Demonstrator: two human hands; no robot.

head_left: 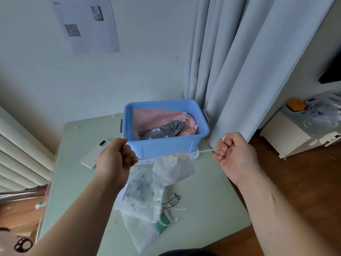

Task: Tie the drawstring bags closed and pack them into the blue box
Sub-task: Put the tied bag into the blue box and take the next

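A small white drawstring bag (171, 168) hangs in the air in front of the blue box (166, 146). Its drawstring (206, 150) is stretched taut to both sides. My left hand (115, 157) grips the left end of the string, my right hand (233, 152) grips the right end. Inside the blue box lie a pink bag (147, 117) and a grey patterned bag (160, 132), both with gathered necks. Below the hanging bag, a white bag with green print (142, 196) and more white bags (142, 233) lie loose on the table.
A white phone (94, 154) lies on the pale green table (208, 200) left of the box. A black cord (170, 200) lies by the bag pile. Grey curtains (239, 71) hang behind the box; a radiator (20, 156) is at left, wooden floor at right.
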